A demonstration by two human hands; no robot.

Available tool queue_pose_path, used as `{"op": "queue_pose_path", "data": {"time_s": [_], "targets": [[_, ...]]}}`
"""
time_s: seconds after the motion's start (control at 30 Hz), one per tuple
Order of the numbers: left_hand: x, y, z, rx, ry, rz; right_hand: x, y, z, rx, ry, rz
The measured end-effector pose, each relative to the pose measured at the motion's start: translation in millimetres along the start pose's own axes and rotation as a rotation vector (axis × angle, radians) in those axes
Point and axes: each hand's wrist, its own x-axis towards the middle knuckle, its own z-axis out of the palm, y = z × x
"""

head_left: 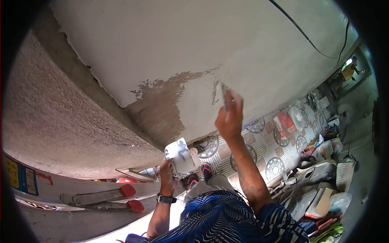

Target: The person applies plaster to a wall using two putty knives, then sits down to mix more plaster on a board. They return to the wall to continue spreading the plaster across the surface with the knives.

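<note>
My right hand [230,115] grips a putty knife [223,94], its blade against the wall [259,48] at the right side of a patch. White putty covers most of this wall, while a bare brownish-grey patch [162,105] shows at its lower left. Lower down, my left hand [166,178], with a watch on the wrist, is closed around a white, squarish putty board [180,156]. Some greyish putty marks lie on the board's face. The fingers under the board are partly hidden.
At left stands a ladder [93,194] with red-tipped metal braces, beside a rough unpainted wall [81,109]. A red and white bag [285,124] lies on the patterned floor [219,156]. Cluttered belongings [320,190] fill the right side. Black cables [298,27] hang across the wall.
</note>
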Motion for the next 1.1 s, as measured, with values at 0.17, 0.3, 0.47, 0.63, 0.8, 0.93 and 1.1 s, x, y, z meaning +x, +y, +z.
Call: {"op": "queue_pose_path", "data": {"time_s": [0.17, 0.3, 0.47, 0.63, 0.8, 0.93, 1.1], "targets": [[4.2, -3.6, -10.2, -0.010, -0.020, 0.021, 41.1, 9.8, -9.9, -0.129, 0.016, -0.043], [5.1, -7.4, -12.3, 0.001, 0.006, 0.007, 37.4, 7.5, 9.3, -0.271, -0.008, -0.113], [0.5, -1.5, -7.5, -0.008, -0.026, 0.024, -26.5, 3.8, 46.0, -0.330, -0.109, -0.196], [-0.5, 2.6, -6.2, -0.031, -0.012, 0.037, -79.2, 3.2, 15.9, -0.009, -0.388, -0.101], [2.4, 7.3, -12.9, -0.008, 0.011, 0.010, -49.2, -13.6, -9.2, 0.407, -0.221, 0.758], [3.4, 2.3, -12.2, -0.024, -0.022, 0.030, -47.0, -4.4, -13.5, 0.743, -0.115, 0.932], [0.2, -2.2, -8.4, 0.006, -0.043, 0.015, -39.8, 0.2, -8.2, 0.419, -0.006, 0.773]]}}
